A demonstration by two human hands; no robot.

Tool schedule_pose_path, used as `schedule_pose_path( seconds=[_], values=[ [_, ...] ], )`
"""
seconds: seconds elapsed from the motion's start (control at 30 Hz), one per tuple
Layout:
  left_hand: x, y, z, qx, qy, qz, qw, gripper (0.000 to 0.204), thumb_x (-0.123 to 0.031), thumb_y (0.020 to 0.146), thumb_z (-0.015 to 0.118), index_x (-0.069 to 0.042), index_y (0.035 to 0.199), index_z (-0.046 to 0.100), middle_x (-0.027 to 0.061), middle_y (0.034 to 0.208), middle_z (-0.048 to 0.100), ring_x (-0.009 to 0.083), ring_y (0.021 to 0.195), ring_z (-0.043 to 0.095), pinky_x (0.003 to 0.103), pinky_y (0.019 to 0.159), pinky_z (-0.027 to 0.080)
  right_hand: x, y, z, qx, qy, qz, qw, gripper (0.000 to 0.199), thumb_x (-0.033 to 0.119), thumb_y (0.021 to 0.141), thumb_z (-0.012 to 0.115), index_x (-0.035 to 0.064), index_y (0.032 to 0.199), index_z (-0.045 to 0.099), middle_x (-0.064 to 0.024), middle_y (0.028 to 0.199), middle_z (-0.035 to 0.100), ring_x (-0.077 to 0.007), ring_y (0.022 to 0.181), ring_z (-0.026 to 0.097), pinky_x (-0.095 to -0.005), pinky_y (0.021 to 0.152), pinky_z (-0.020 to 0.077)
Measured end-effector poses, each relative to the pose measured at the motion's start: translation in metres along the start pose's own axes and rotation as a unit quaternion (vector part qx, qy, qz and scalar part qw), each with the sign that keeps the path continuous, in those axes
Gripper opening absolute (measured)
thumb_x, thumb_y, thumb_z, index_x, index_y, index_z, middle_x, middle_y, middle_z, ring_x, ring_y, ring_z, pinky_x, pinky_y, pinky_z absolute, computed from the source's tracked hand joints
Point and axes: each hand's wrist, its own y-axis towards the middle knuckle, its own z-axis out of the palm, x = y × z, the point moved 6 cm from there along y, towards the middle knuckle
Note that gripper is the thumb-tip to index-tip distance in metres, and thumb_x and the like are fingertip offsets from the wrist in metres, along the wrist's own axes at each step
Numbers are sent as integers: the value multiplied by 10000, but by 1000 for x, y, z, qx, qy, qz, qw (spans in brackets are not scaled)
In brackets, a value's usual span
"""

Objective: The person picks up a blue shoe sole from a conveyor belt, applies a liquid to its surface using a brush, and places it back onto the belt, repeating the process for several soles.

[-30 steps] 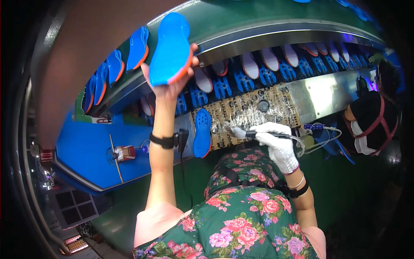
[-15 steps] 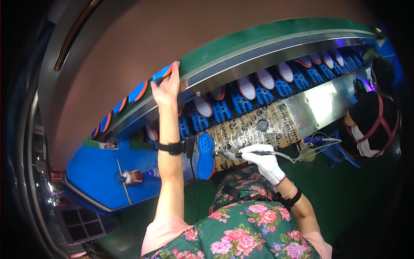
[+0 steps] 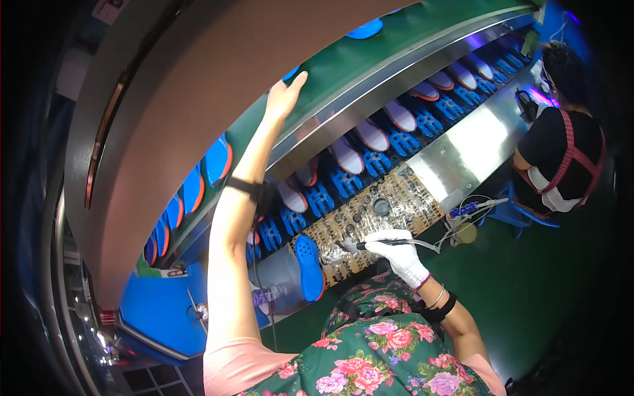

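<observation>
My bare left hand [image 3: 284,99] reaches over the green conveyor belt [image 3: 330,79]. Its thumb and fingers are around a blue shoe [image 3: 291,72], mostly hidden by the brown cover. In my white-gloved right hand [image 3: 396,254] is a black-handled brush [image 3: 389,242] with a clear tube running from it. Its pale bristles point left, over the bench covering. Left of the brush, a blue clog [image 3: 309,267] with holes in its top and a red-orange edge lies at the bench's near edge, touched by neither hand.
Several blue shoes [image 3: 216,160] line the belt at left. Below runs a row of pale soles [image 3: 372,135] and blue holders [image 3: 401,142]. Brown patterned wrap covers part of the bench [image 3: 356,214]. A co-worker [image 3: 561,152] sits at right by a blue stool [image 3: 508,214].
My left hand has moved farther along and over the belt, away from the row of shoes. The view has turned. My right hand keeps the brush over the covered bench.
</observation>
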Motion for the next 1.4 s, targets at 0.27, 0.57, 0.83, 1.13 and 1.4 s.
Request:
schedule_pose_path(
  seconds=[0.27,0.57,0.83,1.13,1.4],
  values=[
    [93,87,-50,-114,211,82,967,618,-473,678,915,-44,1064,696,185,1074,736,317,1020,700,417,922,533,19,-19,-35,-51,-9,-43,998,179,-10,859,782,-9,1037,796,-57,918,775,-104,784,684,-243,704,536],
    [66,-121,-94,-17,-395,-19,918,169,-193,1035,654,-101,1130,548,52,1086,587,177,1005,617,439,983,539,23,-26,-62,-50,-12,-58,997,195,19,862,785,-4,1056,788,-65,887,770,-99,715,664,-235,628,518],
    [90,-306,-36,-119,-407,-85,901,997,83,766,769,-132,1597,262,164,1368,526,267,1227,595,382,1018,525,55,-37,-30,-15,-62,-45,997,198,37,905,748,-17,1093,773,-56,973,776,-103,860,684,-249,777,534],
    [110,-354,59,68,-653,-240,715,614,-230,803,678,79,1319,556,217,1110,711,338,942,731,450,885,608,109,-33,38,41,-76,-134,987,219,1,892,743,-33,1108,766,-92,984,769,-128,858,701,-264,759,555],
    [50,-385,89,65,-825,-149,541,883,-780,934,502,-153,1552,429,112,1411,604,310,1212,639,462,1006,560,142,-31,95,94,-259,-326,904,235,-22,822,789,6,1055,788,-128,1015,770,-198,915,734,-324,827,589]
  ],
)
